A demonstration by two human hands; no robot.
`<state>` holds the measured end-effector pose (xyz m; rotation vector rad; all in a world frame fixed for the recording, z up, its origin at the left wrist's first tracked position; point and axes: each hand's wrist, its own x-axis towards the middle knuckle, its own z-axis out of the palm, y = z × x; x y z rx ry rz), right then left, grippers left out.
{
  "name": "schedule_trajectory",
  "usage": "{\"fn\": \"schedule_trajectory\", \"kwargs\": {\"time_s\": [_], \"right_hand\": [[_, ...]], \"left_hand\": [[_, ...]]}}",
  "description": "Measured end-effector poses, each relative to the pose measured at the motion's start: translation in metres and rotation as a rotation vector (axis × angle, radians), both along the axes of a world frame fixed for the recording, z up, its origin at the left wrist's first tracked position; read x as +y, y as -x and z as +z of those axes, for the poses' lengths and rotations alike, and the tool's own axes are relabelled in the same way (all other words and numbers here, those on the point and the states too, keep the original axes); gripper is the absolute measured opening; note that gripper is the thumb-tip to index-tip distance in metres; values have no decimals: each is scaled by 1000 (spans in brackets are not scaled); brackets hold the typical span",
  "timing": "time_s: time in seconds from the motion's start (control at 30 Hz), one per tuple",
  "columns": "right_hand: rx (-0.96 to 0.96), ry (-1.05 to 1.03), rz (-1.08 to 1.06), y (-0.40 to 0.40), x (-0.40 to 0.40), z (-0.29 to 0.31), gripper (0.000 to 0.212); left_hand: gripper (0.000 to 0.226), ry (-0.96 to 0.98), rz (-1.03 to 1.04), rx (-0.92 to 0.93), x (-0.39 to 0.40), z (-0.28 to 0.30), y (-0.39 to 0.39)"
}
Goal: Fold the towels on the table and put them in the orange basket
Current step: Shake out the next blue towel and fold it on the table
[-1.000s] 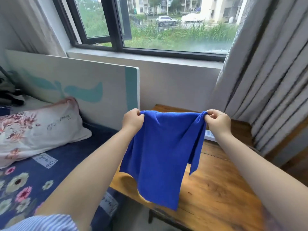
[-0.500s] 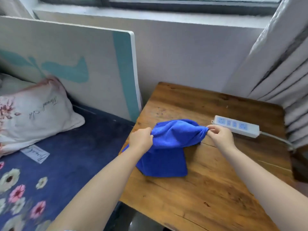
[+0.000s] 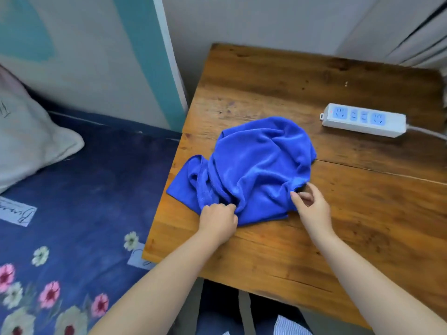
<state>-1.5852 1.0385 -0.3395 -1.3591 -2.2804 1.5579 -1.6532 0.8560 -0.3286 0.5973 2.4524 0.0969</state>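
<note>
a: how far along is it?
b: early. the crumpled blue microfibre towel lies unfolded on the worn wooden surface, just beyond both hands.
a: grips?
b: left hand pinches its near edge closed; right hand half-open, fingertips at a corner. no orange basket visible.

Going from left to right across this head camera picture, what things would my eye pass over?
Pillow → flowered bedspread → left hand gripping the blue towel → right hand at the towel's edge → white power strip, the last three on the wooden table.
</note>
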Motion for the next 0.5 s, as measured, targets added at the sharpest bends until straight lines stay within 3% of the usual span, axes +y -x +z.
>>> {"fn": "schedule_trajectory", "kwargs": {"time_s": [0.07,0.17,0.27,0.5], "right_hand": [[14,-28,-63,-6,-9,0,43],[-26,-197,-88,-11,-14,-3,27],[-34,-287,-182,-15,-16,-3,18],[-67,-350,-210,-29,-17,1,21]], "left_hand": [[19,-97,169,-92,-3,1,5],[37,-261,455,-247,-1,3,11],[48,-349,597,-286,1,-1,13],[14,-446,787,-291,-7,-6,18]]}}
